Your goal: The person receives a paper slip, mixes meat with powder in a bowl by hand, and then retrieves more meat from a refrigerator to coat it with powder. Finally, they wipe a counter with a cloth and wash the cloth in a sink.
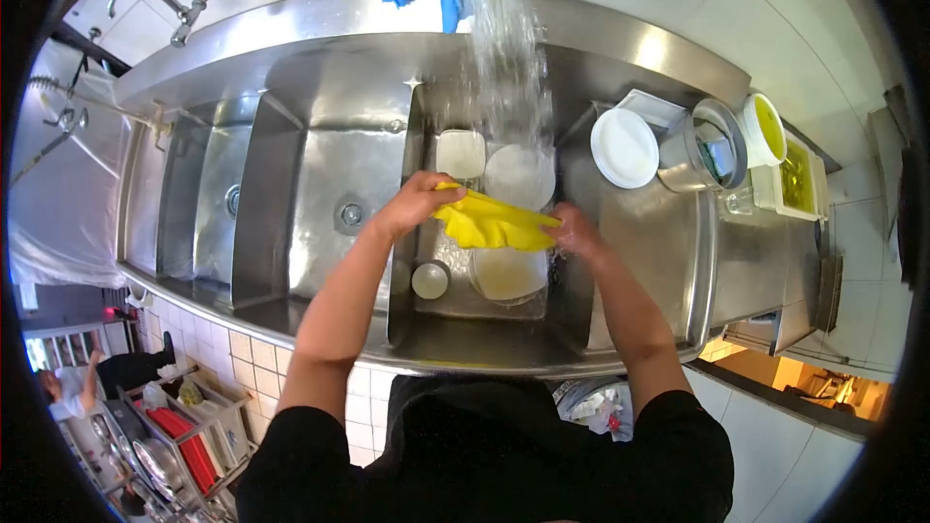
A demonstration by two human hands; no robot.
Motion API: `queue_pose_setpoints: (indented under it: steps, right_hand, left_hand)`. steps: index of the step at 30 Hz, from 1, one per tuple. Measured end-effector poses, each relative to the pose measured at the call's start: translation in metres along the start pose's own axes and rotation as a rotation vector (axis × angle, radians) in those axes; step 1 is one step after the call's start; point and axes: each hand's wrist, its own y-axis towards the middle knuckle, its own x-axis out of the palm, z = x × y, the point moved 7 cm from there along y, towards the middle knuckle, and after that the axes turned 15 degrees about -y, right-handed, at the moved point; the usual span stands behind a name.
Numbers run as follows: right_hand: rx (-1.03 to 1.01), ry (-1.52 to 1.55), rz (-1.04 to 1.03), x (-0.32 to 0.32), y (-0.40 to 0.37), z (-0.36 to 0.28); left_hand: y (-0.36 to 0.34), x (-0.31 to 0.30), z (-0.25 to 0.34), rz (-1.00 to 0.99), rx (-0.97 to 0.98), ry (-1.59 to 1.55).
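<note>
A yellow cloth (492, 226) is held over the sink (465, 344), with the left hand (418, 199) closed on its 9 o'clock end and the right hand (575, 230) closed on its 3 o'clock end. Water (504, 68) is seen falling onto a white plate (518, 176) at 12 o'clock from the cloth. A second plate (625, 147) is set on the tabletop (649, 232) at 2 o'clock.

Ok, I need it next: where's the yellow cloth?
Head view, centre: the yellow cloth is held between the left hand and right hand, over the plates in the sink.
</note>
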Motion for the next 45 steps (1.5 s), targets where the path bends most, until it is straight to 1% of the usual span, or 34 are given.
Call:
queue_pose_setpoints:
  steps: [1, 2, 3, 4, 5, 7, 8, 10, 11, 13, 16, 17, 19, 20, 22, 23, 24, 25, 26, 27, 28, 29, 31, 32, 34, 35, 36, 37, 38, 40, 41, 42, 44, 45]
  right_hand:
    - [0.007, -0.002, 0.007, 0.003, 0.001, 0.002]
    - [-0.010, 0.643, 0.170, -0.003, 0.002, -0.001]
    - [-0.033, 1.289, 0.332, -0.004, 0.003, -0.001]
    - [-0.068, 1.513, 0.287, -0.013, -0.001, -0.032]
    - [-0.105, 1.735, 0.236, -0.024, -0.004, -0.070]
    - [-0.108, 1.444, 0.395, -0.005, 0.011, -0.094]
    - [-0.156, 1.211, 0.457, 0.001, 0.016, -0.111]
    - [0.106, 0.681, 0.482, 0.004, 0.026, -0.130]
    - [0.108, 0.680, 0.484, 0.003, 0.033, -0.123]
    - [0.382, 0.570, 0.833, -0.013, 0.040, -0.081]
    - [0.531, 0.760, 0.823, 0.143, 0.132, 0.075]
    - [0.478, 0.836, 0.706, 0.108, 0.111, 0.057]
    - [0.388, 0.964, 0.459, 0.028, 0.059, 0.009]
    - [0.394, 0.963, 0.462, -0.001, 0.039, 0.002]
    - [0.161, 0.223, 0.305, -0.044, 0.019, -0.030]
    - [0.167, 0.222, 0.304, -0.051, 0.010, -0.035]
    - [0.030, 0.115, 0.328, -0.059, 0.001, -0.051]
    - [-0.110, 0.005, 0.351, -0.066, -0.007, -0.068]
    - [-0.107, 0.003, 0.354, -0.070, -0.012, -0.073]
    - [-0.081, 0.161, 0.401, -0.077, -0.018, -0.075]
    - [-0.056, 0.320, 0.447, -0.079, -0.023, -0.074]
    - [-0.054, 0.321, 0.448, -0.067, -0.026, -0.068]
    - [0.231, 0.782, 0.677, -0.034, -0.038, -0.025]
    - [0.228, 0.783, 0.679, -0.020, -0.044, -0.024]
    - [0.494, 1.390, -0.340, 0.071, -0.049, -0.046]
    - [0.494, 1.393, -0.340, 0.066, -0.047, -0.068]
    - [0.408, 1.860, -0.102, 0.038, -0.038, -0.111]
    - [0.291, 2.304, 0.173, 0.016, -0.032, -0.127]
    - [0.180, 2.393, 0.202, 0.023, -0.011, -0.118]
    - [0.105, 2.315, 0.025, 0.085, 0.060, -0.078]
    - [0.079, 2.284, -0.023, 0.111, 0.083, -0.060]
    - [0.081, 2.262, -0.052, 0.131, 0.096, -0.044]
    - [0.064, 2.244, -0.075, 0.142, 0.114, -0.024]
    - [0.061, 1.891, -0.113, 0.139, 0.117, -0.016]
  left_hand:
    - [-0.002, 0.003, -0.004, -0.032, 0.104, -0.310]
    - [-0.002, 0.012, -0.008, -0.041, 0.106, -0.308]
    - [0.001, 0.021, -0.016, -0.002, 0.091, -0.703]
    - [0.007, 0.032, -0.025, 0.042, 0.070, -1.100]
    - [0.035, 0.035, -0.058, 0.078, 0.067, -1.174]
    - [0.080, 0.053, -0.111, 0.272, -0.036, -1.079]
    - [0.101, 0.057, -0.132, 0.269, -0.037, -1.077]
    - [0.131, 0.054, -0.155, 0.366, 0.061, -1.128]
    - [0.131, 0.063, -0.147, 0.362, 0.060, -1.128]
    - [0.120, 0.081, -0.119, 0.347, 0.057, -0.995]
    - [0.092, 0.103, -0.075, 0.323, 0.045, -0.791]
    - [0.083, 0.100, -0.075, 0.322, 0.034, -0.788]
    - [0.074, 0.087, -0.070, 0.274, -0.015, -0.302]
    - [0.069, 0.083, -0.074, 0.268, -0.019, -0.303]
    - [0.062, 0.074, -0.076, 0.307, 0.126, -0.093]
    - [0.062, 0.074, -0.075, 0.313, 0.112, 0.076]
    - [0.062, 0.079, -0.077, 0.307, 0.111, 0.076]
    - [0.055, 0.089, -0.064, 0.329, 0.124, 0.276]
    - [0.051, 0.096, -0.057, 0.351, 0.136, 0.476]
    - [0.051, 0.101, -0.055, 0.348, 0.137, 0.476]
    - [0.049, 0.104, -0.049, 0.372, 0.256, 0.423]
    - [0.046, 0.106, -0.041, 0.395, 0.375, 0.369]
    - [0.045, 0.112, -0.032, 0.322, 0.438, 0.369]
    - [0.044, 0.119, -0.023, 0.250, 0.501, 0.368]
    - [0.040, 0.135, -0.016, 0.209, 0.545, 0.442]
    - [0.038, 0.145, -0.014, 0.166, 0.590, 0.515]
    - [0.038, 0.147, -0.019, 0.166, 0.589, 0.515]
    - [0.040, 0.149, -0.027, 0.161, 0.604, 0.567]
    - [0.041, 0.151, -0.033, 0.157, 0.617, 0.619]
    - [0.039, 0.136, -0.031, 0.228, 0.553, 0.606]
    - [0.038, 0.128, -0.031, 0.301, 0.489, 0.581]
    - [0.031, 0.132, -0.033, 0.302, 0.485, 0.583]
    - [0.010, 0.133, -0.039, 0.323, 0.441, 0.321]
    - [0.000, 0.134, -0.037, 0.320, 0.442, 0.327]
